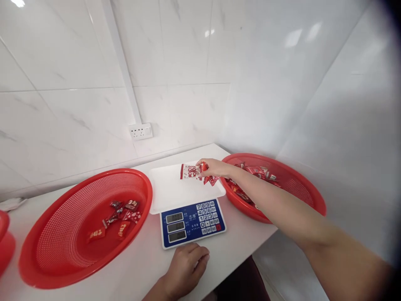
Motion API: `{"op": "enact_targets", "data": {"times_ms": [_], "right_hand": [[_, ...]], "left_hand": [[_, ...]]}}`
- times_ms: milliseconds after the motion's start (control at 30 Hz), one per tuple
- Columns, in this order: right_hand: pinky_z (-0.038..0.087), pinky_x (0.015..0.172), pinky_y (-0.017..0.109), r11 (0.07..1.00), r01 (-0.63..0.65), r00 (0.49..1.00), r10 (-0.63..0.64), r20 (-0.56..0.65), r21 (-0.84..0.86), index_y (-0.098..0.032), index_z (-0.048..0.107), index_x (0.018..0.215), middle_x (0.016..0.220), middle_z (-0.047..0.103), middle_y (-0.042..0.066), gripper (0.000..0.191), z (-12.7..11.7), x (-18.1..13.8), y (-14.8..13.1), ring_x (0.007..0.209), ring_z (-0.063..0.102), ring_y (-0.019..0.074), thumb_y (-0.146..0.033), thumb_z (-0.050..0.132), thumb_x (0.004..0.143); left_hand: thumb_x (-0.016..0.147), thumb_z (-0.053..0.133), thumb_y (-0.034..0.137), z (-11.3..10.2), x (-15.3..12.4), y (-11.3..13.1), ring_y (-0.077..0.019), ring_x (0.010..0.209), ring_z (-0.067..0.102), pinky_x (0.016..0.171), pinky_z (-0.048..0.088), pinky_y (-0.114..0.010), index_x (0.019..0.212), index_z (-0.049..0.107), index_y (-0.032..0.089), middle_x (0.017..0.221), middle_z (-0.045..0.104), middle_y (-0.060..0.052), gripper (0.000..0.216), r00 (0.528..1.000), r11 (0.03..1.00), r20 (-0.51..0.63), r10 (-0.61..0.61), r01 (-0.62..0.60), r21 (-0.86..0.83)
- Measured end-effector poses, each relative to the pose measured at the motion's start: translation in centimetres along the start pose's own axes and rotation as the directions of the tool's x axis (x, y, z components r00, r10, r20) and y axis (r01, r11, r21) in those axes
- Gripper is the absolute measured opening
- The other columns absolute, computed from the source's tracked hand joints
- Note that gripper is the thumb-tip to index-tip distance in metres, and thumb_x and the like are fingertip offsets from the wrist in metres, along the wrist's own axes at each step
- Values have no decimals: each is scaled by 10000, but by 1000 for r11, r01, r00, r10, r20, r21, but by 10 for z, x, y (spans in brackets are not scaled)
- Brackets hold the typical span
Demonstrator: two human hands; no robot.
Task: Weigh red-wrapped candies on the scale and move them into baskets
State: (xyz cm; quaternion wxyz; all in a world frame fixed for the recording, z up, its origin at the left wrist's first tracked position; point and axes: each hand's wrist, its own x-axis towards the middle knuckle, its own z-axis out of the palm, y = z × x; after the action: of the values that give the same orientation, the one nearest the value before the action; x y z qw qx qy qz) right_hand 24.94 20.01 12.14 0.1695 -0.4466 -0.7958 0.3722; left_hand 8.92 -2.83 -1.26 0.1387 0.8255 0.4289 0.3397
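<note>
While left hand (187, 267) rests, right hand (215, 168) seemingly holds packets (196, 172).

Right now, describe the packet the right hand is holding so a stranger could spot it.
Find the blue scale between two red baskets. Over its white tray, the right hand pinches a white-and-red packet, paler than the red sweets beside it.

head-worn view, looking forward and down, close over table (140, 267)

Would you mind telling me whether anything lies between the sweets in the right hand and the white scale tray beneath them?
Nothing visible does. The right hand holds the wrapped sweets just above the scale tray, whose surface under them is bare.
</note>
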Motion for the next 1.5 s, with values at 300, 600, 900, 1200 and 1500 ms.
{"op": "enact_targets", "data": {"times_ms": [300, 600, 900, 1200, 1500], "right_hand": [[449, 514, 240, 996, -4, 996, 11, -85, 89, -200, 523, 1043, 801, 569, 6, 366, 27, 13, -19, 643, 563, 124, -350, 660, 739], [472, 556, 254, 997, -40, 981, 51, -187, 62, -223, 506, 1101, 916, 609, 42, 418, 29, 6, -25, 714, 583, 148, -441, 626, 764], [450, 789, 326, 993, -32, 972, 56, -226, 110, -199, 500, 1111, 902, 625, 45, 403, 34, 5, -16, 863, 591, 181, -404, 606, 780], [452, 693, 307, 983, 100, 992, -111, -66, -152, -213, 350, 1349, 898, 622, 44, 703, 44, -9, -36, 788, 592, 197, -393, 643, 735], [487, 809, 342, 960, 89, 982, -129, -140, -266, -209, 484, 1265, 1162, 606, 81, 466, 29, -25, -22, 870, 619, 187, -322, 556, 818]], "left_hand": [[867, 475, 185, 0, -4, -3, -126, 662, 628, 601, 472, -208, 921, 601, 202, 762, 678, -22, 139, 997, 999, -72, 4, -7, -46], [864, 485, 158, -3, -3, -4, -115, 649, 619, 603, 479, -204, 947, 590, 183, 750, 673, -26, 137, 979, 995, -206, -9, -11, -94], [866, 482, 161, -2, -2, -5, -118, 663, 628, 605, 481, -206, 942, 596, 181, 762, 679, -28, 138, 987, 995, -159, -18, 1, -104], [872, 472, 172, 0, -4, -6, -118, 694, 637, 630, 493, -207, 948, 604, 186, 779, 683, -33, 154, 991, 994, -135, -18, 3, -112], [882, 458, 196, 0, -4, -7, -116, 682, 629, 633, 493, -210, 943, 608, 189, 762, 675, -32, 163, 993, 994, -115, -37, 25, -106]]}}
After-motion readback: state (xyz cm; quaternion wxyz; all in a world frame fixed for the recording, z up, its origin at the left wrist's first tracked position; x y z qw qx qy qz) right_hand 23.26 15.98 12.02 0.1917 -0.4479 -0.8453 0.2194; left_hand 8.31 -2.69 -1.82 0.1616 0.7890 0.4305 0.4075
